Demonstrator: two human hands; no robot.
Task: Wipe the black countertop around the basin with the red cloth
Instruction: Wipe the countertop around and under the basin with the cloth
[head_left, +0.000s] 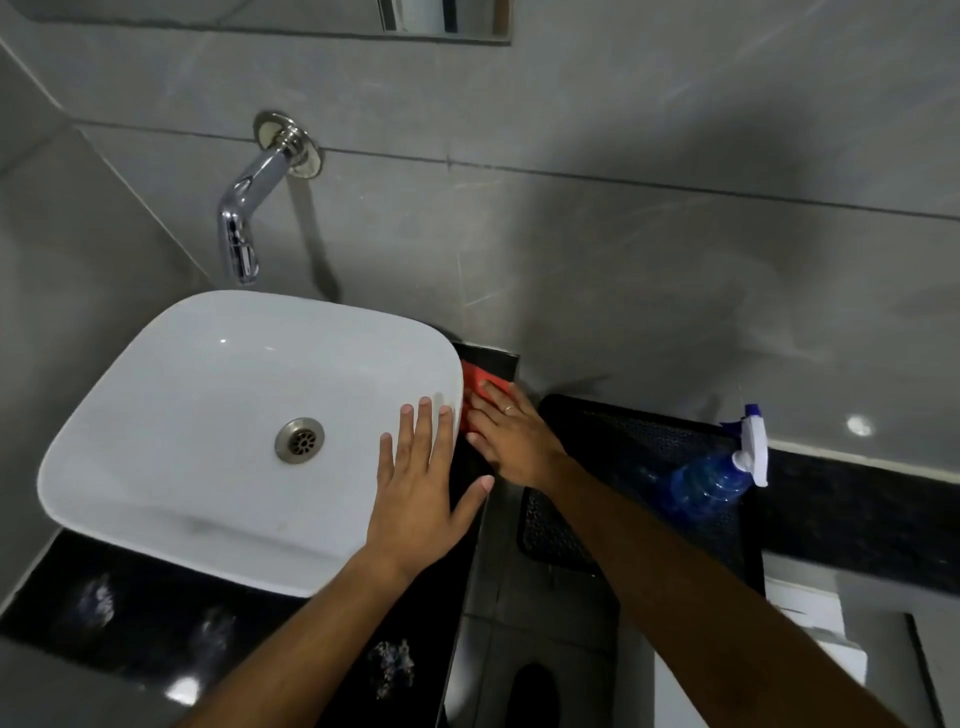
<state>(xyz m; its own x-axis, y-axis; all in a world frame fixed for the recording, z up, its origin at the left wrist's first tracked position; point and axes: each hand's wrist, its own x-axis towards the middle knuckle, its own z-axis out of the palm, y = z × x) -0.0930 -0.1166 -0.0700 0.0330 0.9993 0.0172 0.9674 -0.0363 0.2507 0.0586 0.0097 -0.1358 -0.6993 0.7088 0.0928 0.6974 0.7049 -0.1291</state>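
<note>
A white basin (208, 415) sits on a black countertop (130, 603). The red cloth (475, 382) lies on the narrow strip of countertop to the right of the basin, near the back wall. My right hand (511, 439) presses flat on the cloth and covers most of it. My left hand (423, 483) rests flat on the basin's right rim with its fingers spread and nothing in it.
A chrome tap (244, 218) juts from the grey tiled wall above the basin. A blue spray bottle (714, 475) lies on a black mesh mat (613, 441) to the right. A dark ledge (857, 499) runs along the right wall. Grey floor shows below.
</note>
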